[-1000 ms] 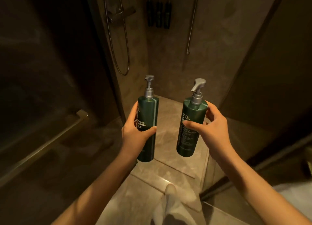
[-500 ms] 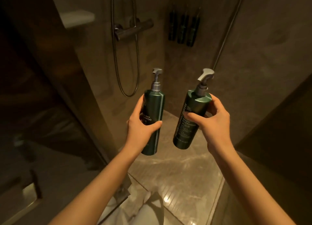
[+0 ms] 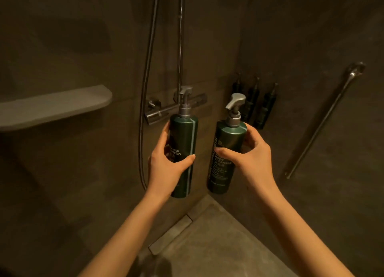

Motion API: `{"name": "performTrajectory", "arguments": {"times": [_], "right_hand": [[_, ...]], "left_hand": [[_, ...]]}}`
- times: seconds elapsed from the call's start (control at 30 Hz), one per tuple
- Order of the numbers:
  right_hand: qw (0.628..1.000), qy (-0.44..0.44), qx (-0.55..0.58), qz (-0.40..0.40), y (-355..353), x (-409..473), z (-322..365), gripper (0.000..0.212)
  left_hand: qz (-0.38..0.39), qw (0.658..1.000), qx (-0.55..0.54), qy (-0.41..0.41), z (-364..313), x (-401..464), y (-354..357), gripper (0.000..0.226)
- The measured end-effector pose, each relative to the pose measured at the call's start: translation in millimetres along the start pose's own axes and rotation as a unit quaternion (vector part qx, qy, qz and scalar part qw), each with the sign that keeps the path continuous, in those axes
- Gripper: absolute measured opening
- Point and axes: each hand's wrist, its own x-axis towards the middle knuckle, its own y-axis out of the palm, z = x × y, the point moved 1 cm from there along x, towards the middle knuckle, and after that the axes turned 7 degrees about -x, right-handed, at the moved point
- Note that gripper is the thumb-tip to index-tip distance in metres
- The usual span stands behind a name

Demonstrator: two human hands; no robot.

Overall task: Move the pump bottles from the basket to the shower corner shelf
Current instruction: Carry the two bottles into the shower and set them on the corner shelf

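Observation:
I hold two dark green pump bottles with grey pump heads in front of me, inside the shower. My left hand grips the shampoo bottle, which stands upright. My right hand grips the body cleanser bottle, tilted slightly to the right. The grey corner shelf juts from the wall at the left, above and well left of both bottles, and its top surface is bare. No basket is in view.
A shower mixer bar and hose hang on the wall right behind the shampoo bottle. Three dark wall-mounted dispensers sit in the corner. A slanted grab rail is on the right wall. A floor drain lies below.
I have moved further into the shower and my view has turned up and left. The corner shelf now shows fully at the left. Both bottles stay gripped.

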Motion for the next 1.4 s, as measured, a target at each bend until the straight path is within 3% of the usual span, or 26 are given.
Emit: {"name": "performTrajectory", "arguments": {"times": [0.17,0.3,0.5,0.73,0.9,1.1,1.4], "right_hand": [[0.998,-0.001,0.024,0.062,25.8,79.9,-26.4,0.066],[0.984,-0.012,0.085,0.155,57.3,141.7,-33.3,0.063],[0.932,-0.092,0.183,0.3,101.9,220.8,6.0,0.063],[0.865,-0.183,0.261,0.388,148.8,257.9,88.6,0.06],[0.832,-0.215,0.307,0.409,185.7,261.3,141.2,0.06],[0.819,-0.211,0.308,0.434,242.1,236.0,166.6,0.054],[0.841,-0.196,0.263,0.431,295.7,217.1,179.4,0.064]], "left_hand": [[-0.05,0.999,0.02,0.008,9.9,55.7,0.1,0.094],[-0.119,0.991,0.05,0.039,-1.1,87.8,-8.0,0.092],[-0.274,0.952,0.111,0.085,-53.4,112.4,-27.0,0.089],[-0.362,0.896,0.213,0.143,-126.3,132.8,-68.7,0.097],[-0.389,0.87,0.254,0.166,-154.6,145.1,-110.3,0.093],[-0.433,0.843,0.282,0.148,-136.0,142.1,-156.7,0.093],[-0.464,0.832,0.272,0.133,-109.6,137.2,-200.7,0.095]]}}
